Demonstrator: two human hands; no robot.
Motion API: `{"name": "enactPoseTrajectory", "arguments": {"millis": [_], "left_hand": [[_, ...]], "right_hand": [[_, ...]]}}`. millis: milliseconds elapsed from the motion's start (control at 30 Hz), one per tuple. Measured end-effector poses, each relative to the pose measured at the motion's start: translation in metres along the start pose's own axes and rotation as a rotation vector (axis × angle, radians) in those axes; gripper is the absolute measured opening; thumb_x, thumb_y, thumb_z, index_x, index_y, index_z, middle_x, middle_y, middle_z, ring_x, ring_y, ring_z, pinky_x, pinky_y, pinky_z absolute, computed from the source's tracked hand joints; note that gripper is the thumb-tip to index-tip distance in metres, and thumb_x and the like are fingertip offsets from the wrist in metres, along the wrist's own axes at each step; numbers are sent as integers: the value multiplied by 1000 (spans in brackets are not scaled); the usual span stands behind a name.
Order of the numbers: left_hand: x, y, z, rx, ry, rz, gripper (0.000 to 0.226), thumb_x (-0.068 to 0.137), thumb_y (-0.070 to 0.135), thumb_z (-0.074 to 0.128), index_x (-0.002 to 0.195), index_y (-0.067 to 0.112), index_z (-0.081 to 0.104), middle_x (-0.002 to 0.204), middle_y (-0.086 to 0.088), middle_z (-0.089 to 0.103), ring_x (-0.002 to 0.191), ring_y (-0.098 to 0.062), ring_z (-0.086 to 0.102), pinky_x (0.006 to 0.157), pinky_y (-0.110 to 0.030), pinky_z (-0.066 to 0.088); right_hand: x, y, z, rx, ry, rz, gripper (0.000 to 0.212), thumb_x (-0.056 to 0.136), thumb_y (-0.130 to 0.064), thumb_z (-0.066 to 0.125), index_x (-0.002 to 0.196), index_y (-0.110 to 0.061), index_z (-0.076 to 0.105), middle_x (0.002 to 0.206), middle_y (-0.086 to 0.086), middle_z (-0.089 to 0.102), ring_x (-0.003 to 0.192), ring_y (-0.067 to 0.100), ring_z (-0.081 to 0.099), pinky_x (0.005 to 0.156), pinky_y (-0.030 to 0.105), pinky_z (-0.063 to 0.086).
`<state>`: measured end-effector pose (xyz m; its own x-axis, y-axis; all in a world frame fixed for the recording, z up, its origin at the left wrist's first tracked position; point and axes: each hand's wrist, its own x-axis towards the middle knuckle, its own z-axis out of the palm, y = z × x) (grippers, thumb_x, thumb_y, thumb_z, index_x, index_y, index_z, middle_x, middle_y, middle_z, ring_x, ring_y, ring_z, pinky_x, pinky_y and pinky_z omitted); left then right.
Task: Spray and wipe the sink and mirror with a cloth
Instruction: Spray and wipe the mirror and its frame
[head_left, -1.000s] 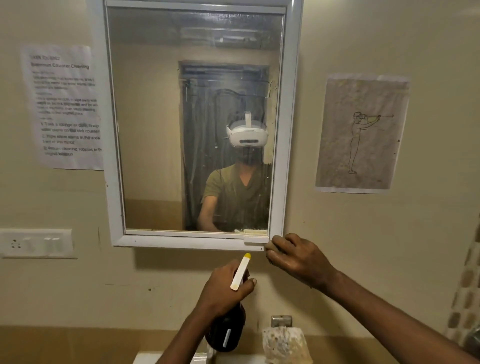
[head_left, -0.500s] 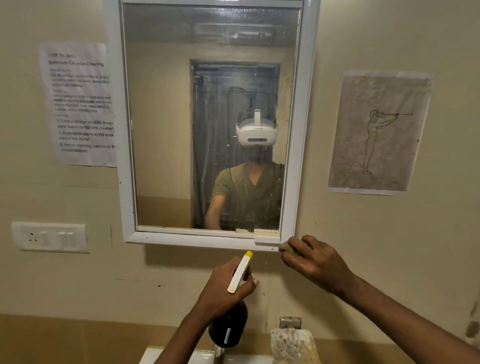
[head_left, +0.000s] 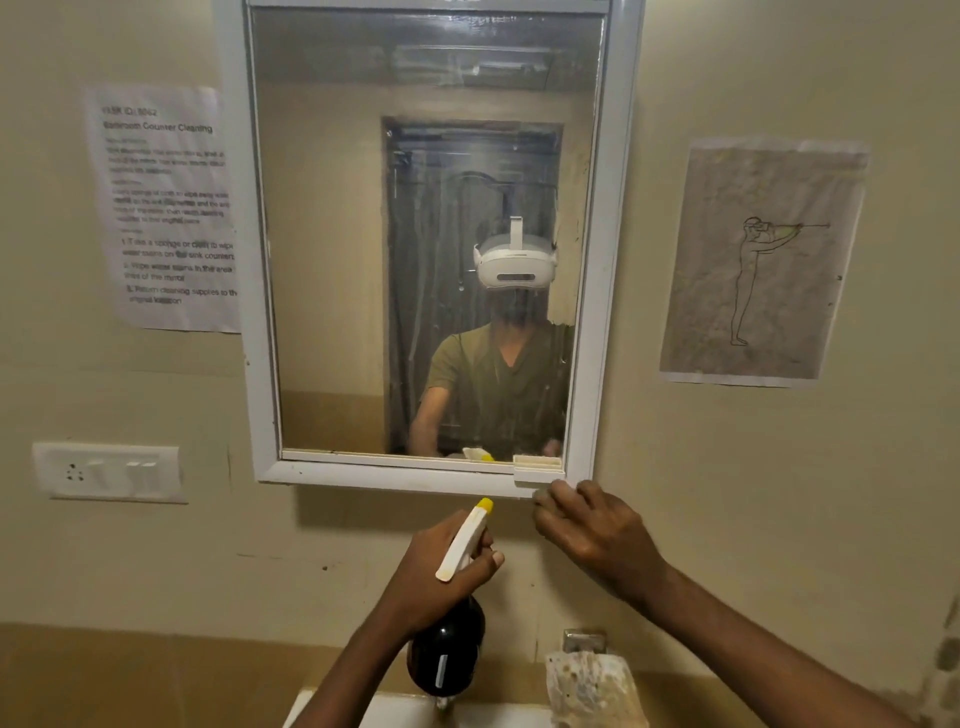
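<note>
The mirror (head_left: 363, 234) hangs on the wall in a white frame (head_left: 395, 479); its glass looks hazy and streaked. My left hand (head_left: 436, 577) is wrapped around the neck of a dark spray bottle (head_left: 445, 657). The bottle's white trigger head and yellow nozzle (head_left: 484, 504) point up at the mirror's lower edge. My right hand (head_left: 589, 530) pinches the frame's lower right corner with bent fingers; no cloth shows in it. A strip of the white sink (head_left: 395, 712) shows at the bottom edge. A pale stained cloth (head_left: 592, 686) hangs over the tap (head_left: 584, 640).
A printed instruction sheet (head_left: 166, 208) is taped left of the mirror, and a switch and socket plate (head_left: 106, 470) sits below it. A paper with a line drawing (head_left: 758, 260) hangs to the right. A small white clip (head_left: 537, 467) sits on the frame's lower right.
The view has shifted, so the mirror sits further right in the picture. Both hands keep their places: the left holds the bottle below the frame, the right stays at the corner.
</note>
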<state>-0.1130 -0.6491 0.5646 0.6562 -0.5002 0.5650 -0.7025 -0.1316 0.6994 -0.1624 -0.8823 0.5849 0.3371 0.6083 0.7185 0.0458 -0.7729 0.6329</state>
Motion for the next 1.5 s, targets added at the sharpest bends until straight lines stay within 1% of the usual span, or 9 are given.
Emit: {"name": "enactPoseTrajectory", "arguments": {"millis": [200, 500, 667, 733, 833, 1000, 1133, 1300, 1500], "left_hand": [[-10, -9, -36, 48, 70, -19, 15, 81, 34, 67, 83, 21, 59, 74, 3, 63, 67, -16, 59, 67, -48, 55], [-11, -18, -66, 90, -31, -4, 18, 81, 39, 66, 78, 23, 56, 73, 5, 63, 65, -13, 59, 66, -40, 53], [-4, -17, -62, 76, -19, 13, 24, 78, 40, 64, 69, 21, 53, 64, 7, 58, 59, -9, 54, 61, -35, 47], [-4, -18, -63, 64, -5, 5, 31, 75, 45, 63, 71, 16, 54, 66, 1, 59, 61, -15, 55, 63, -41, 48], [-5, -24, -66, 55, 2, -3, 31, 76, 44, 64, 75, 14, 56, 69, -5, 61, 63, -21, 58, 63, -45, 51], [-15, -31, -71, 71, 44, -23, 25, 80, 41, 63, 73, 18, 55, 68, -4, 60, 61, -18, 57, 61, -44, 52], [-25, -32, -87, 58, 79, -44, 21, 80, 38, 65, 76, 20, 56, 70, -4, 61, 60, -16, 56, 61, -42, 50], [-32, -39, -111, 95, 106, -97, 20, 80, 34, 63, 72, 17, 55, 66, -3, 59, 57, -16, 55, 61, -49, 54], [-36, -44, -124, 113, 97, -107, 21, 80, 39, 64, 75, 20, 57, 70, -3, 62, 63, -21, 59, 61, -47, 54]], "right_hand": [[69, -63, 19, 49, 56, 74, 18, 94, -9, 53, 104, -15, 65, 107, 9, 65, 75, 24, 61, 52, 33, 52], [21, -23, -11, -136, -111, 23, 29, 81, 2, 67, 106, -13, 63, 105, 8, 59, 74, 25, 59, 50, 34, 53], [56, -37, -9, -178, -65, -49, 22, 88, 3, 55, 100, -13, 65, 99, 7, 62, 68, 23, 56, 45, 32, 47], [79, -49, -1, -158, -48, -47, 20, 93, -1, 51, 101, -12, 65, 107, 11, 64, 84, 32, 64, 46, 34, 49], [90, -55, 8, -138, -77, -35, 16, 95, -5, 52, 107, -10, 62, 123, 17, 60, 107, 45, 60, 52, 36, 52], [65, -35, -6, -109, -110, -116, 23, 86, -2, 62, 107, -11, 62, 107, 11, 61, 76, 26, 56, 49, 34, 51], [92, -54, 14, -24, -37, -113, 13, 93, -5, 57, 103, -10, 63, 106, 12, 62, 86, 36, 62, 60, 42, 55], [148, -96, 36, 62, 2, -168, 15, 93, -5, 51, 97, -11, 64, 107, 12, 65, 69, 25, 55, 49, 35, 48], [100, -56, 23, 107, -20, -173, 11, 95, -9, 56, 103, -11, 63, 104, 9, 62, 73, 27, 56, 61, 42, 52]]}}
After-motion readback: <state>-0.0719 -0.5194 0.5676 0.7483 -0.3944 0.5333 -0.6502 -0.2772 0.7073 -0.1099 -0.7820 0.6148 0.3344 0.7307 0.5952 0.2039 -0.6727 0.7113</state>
